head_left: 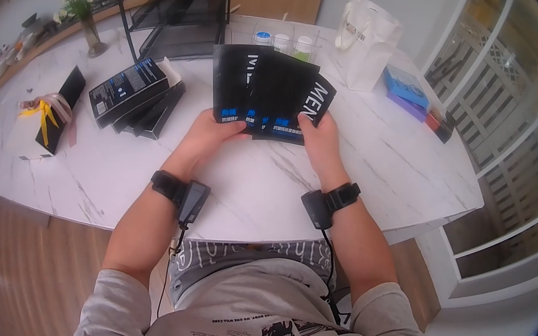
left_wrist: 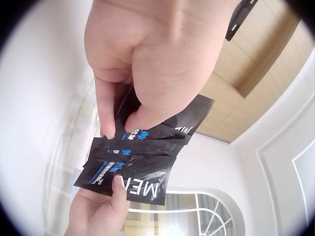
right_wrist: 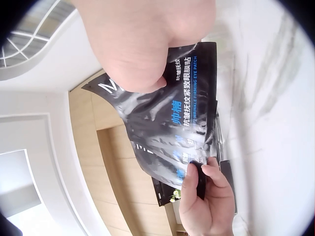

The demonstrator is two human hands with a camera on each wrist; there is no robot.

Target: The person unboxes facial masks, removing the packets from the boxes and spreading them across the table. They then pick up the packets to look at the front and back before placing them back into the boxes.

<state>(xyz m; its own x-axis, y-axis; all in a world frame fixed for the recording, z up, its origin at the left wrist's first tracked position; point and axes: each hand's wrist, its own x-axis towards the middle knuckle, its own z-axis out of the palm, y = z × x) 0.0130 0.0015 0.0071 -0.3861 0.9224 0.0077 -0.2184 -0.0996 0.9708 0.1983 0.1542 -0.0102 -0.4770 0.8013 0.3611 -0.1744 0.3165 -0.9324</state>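
Several black eye patch sachets are fanned out above the table, with white "MEN" lettering and blue and white print along their lower edges. My left hand pinches the fan's lower left corner, thumb in front. At the right end, my right hand pinches the outermost sachet between thumb and fingers. Seen from the left wrist, the sachets overlap between both hands. The right wrist view shows "eye patch" printed on a glossy sachet; the right-hand fingers behind it are hidden.
On the left of the marble-patterned table lie stacked black boxes and a box with a yellow ribbon. Behind are a flower vase, clear containers with bottles, a white paper bag and blue and purple boxes.
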